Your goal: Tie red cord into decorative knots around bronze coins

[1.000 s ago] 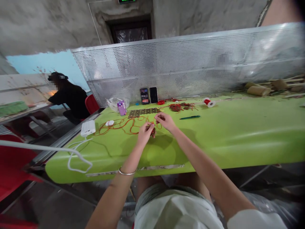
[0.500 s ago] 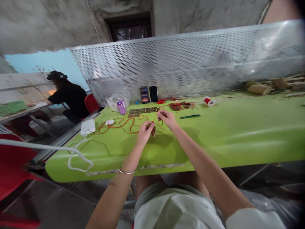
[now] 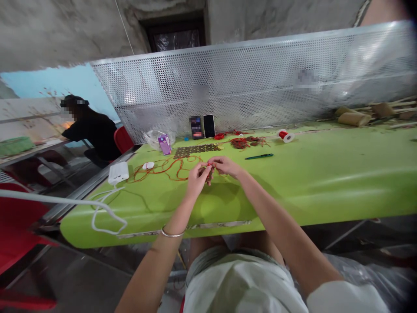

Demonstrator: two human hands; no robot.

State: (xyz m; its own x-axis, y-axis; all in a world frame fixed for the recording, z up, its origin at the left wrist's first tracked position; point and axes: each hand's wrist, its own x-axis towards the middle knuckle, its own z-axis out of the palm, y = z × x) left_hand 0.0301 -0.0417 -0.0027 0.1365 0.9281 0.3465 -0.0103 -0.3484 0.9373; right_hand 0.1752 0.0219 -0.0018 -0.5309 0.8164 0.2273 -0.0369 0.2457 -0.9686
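Left hand (image 3: 197, 175), grip round a dark rounded piece (image 3: 210, 175); right hand (image 3: 226, 166), grip on thin red cord (image 3: 209, 164).

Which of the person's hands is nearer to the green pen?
Right. The right hand is left of the green pen and slightly closer to the person; the left hand is farther left.

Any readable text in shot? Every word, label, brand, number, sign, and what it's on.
None legible.
Purple box: print too small to read.
Phone with the pixelated screen: unreadable.
White power bank: no marking I can make out.
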